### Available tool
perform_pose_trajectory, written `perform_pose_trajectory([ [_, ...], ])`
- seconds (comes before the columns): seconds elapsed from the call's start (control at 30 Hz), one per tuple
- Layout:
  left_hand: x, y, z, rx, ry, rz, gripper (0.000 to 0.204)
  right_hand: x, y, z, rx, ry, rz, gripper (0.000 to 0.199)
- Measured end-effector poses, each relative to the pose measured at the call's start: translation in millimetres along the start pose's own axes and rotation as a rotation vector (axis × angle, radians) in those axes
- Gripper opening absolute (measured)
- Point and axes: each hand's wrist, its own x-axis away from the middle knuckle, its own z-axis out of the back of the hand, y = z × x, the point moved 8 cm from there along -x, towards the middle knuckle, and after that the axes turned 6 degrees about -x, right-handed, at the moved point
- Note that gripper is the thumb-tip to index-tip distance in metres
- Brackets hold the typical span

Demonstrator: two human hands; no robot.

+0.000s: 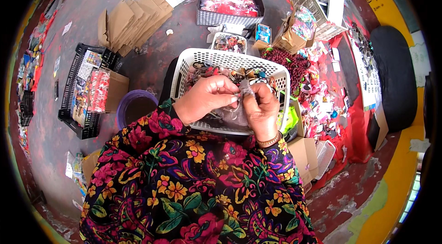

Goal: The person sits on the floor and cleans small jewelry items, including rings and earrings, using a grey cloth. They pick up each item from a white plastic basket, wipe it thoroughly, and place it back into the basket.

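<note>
Both hands' fingers (pixel 235 98) pinch a clear plastic packet (pixel 245 88) over a white basket (pixel 184 67).

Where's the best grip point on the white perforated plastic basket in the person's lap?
Probably the far rim of the white perforated plastic basket, taken from above on its two far corners. That thick rolled edge is bare and open to reach, while the near side is covered by the left hand and right hand, which pinch a small clear plastic bag over the small items inside.

Left hand (pixel 205 99) and right hand (pixel 261 108) pinch a clear, glossy plastic bag (pixel 239 106) over a white plastic basket (pixel 230 57) (perforated walls); far left, matt brown cardboard (pixel 131 21).
</note>
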Motion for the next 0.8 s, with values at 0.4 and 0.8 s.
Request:
perform_pose_trajectory([
  [0.4, -4, -10, 20, 0.291, 0.158, -0.022, 0.023, 0, 44, 1, -0.969, 0.119, -0.619, 0.011],
  [0.8, -1, 8, 18, -0.128, 0.21, -0.243, 0.017, 1, 40, -1, -0.849, 0.078, -0.666, 0.011],
])
